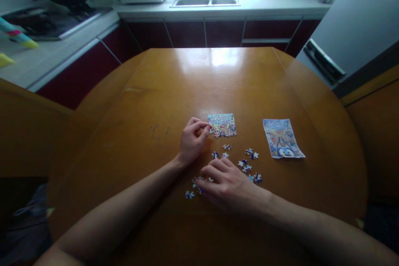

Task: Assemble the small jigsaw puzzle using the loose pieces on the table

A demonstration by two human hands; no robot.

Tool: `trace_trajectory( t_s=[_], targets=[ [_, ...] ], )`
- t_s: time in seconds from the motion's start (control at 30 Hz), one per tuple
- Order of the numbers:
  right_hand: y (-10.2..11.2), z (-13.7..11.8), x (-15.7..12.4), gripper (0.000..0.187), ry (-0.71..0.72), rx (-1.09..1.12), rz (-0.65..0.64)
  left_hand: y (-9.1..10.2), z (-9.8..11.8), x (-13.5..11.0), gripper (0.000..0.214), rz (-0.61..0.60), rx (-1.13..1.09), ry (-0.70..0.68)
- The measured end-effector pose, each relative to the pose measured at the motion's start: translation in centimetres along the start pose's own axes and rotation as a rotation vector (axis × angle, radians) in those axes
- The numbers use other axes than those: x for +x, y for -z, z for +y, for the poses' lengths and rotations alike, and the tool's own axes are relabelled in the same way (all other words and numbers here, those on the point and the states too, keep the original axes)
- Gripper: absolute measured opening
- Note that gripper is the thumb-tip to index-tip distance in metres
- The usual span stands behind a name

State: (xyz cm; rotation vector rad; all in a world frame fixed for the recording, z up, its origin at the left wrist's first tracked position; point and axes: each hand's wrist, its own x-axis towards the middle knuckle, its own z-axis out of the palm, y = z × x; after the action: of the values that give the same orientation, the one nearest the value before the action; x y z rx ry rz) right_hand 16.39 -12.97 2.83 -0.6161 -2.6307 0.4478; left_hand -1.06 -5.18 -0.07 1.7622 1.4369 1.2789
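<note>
Your left hand [193, 139] is up at the puzzle [222, 125], fingers curled, thumb and forefinger pinched at its left edge. Whether a piece sits in that pinch, I can't tell. Your right hand [226, 183] lies low and loosely spread, fingertips on the loose pieces [246, 166] nearest you, gripping nothing I can see. The picture sheet [282, 138] lies off to the right, well apart. Progress, by my read: one block joined mid-table with a ragged lower edge, and a scatter of pieces below it not yet placed.
</note>
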Motion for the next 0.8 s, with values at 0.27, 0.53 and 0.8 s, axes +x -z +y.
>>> trace_trajectory(
  t_s=[0.27,0.53,0.8],
  targets=[
    [-0.6,0.1,0.1,0.025,-0.019,-0.072,-0.104,-0.2,-0.1,0.1,0.011,0.024,-0.016,-0.005],
    [-0.9,2.1,-0.1,0.013,-0.143,-0.109,-0.011,0.0,-0.6,0.1,0.011,0.082,-0.011,-0.026],
    [-0.4,3.7,-0.1,0.014,-0.120,-0.121,0.042,0.0,-0.5,0.0,0.012,0.071,-0.014,-0.007]
  ],
)
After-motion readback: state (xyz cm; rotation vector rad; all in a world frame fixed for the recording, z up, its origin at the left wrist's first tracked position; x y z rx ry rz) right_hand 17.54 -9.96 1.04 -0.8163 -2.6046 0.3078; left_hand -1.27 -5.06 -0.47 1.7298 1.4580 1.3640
